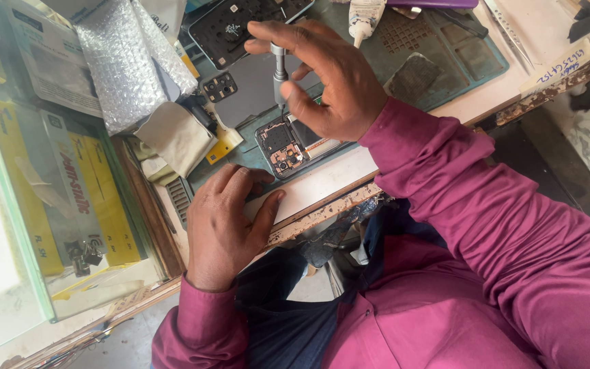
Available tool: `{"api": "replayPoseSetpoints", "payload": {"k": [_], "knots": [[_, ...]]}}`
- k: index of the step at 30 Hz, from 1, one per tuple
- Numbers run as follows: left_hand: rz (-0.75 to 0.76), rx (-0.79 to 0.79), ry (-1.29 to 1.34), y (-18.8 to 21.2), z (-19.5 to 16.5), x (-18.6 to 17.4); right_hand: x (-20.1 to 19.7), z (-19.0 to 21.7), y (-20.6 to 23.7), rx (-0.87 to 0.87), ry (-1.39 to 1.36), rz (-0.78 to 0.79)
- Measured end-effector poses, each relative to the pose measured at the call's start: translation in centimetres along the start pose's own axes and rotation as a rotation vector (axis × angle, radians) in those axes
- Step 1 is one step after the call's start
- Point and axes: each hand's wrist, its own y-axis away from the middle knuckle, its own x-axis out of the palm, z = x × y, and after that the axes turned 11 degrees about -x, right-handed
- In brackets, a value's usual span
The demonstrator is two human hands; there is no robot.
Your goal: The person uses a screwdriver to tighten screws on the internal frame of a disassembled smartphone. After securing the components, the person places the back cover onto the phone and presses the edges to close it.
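Note:
My right hand (326,75) grips a small silver precision screwdriver (279,72) upright, its tip down on the opened back of a phone (285,145) whose circuit board shows. The phone lies on a teal work mat (445,65) on the bench. My left hand (225,219) rests flat at the bench's front edge, fingers touching the mat just beside the phone's lower end, holding nothing I can see. Both sleeves are maroon.
A second opened phone shell (240,27) and a small camera-cover part (220,87) lie behind the phone. Bubble wrap (128,58), a folded cloth (175,137), a white glue tube (363,17) and tweezers (507,27) lie around. A glass case with yellow boxes (56,184) stands left.

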Motion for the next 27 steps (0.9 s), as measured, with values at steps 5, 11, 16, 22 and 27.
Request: {"api": "replayPoseSetpoints", "payload": {"k": [5, 11, 16, 22, 27], "knots": [[0.002, -0.005, -0.006, -0.06, 0.03, -0.06, 0.26, -0.01, -0.10, 0.009, 0.024, 0.007], [0.001, 0.000, -0.005, -0.08, 0.01, -0.10, 0.29, -0.01, 0.09, 0.001, -0.025, -0.001], [0.009, -0.011, -0.003, -0.04, -0.05, -0.07, 0.70, -0.38, -0.18, -0.057, 0.029, -0.033], [0.020, -0.029, 0.004, 0.00, 0.02, -0.13, 0.44, -0.45, 0.21, -0.070, -0.050, -0.007], [0.007, -0.007, -0.004, -0.03, 0.09, -0.08, 0.72, -0.51, 0.11, -0.067, 0.023, -0.008]]}}
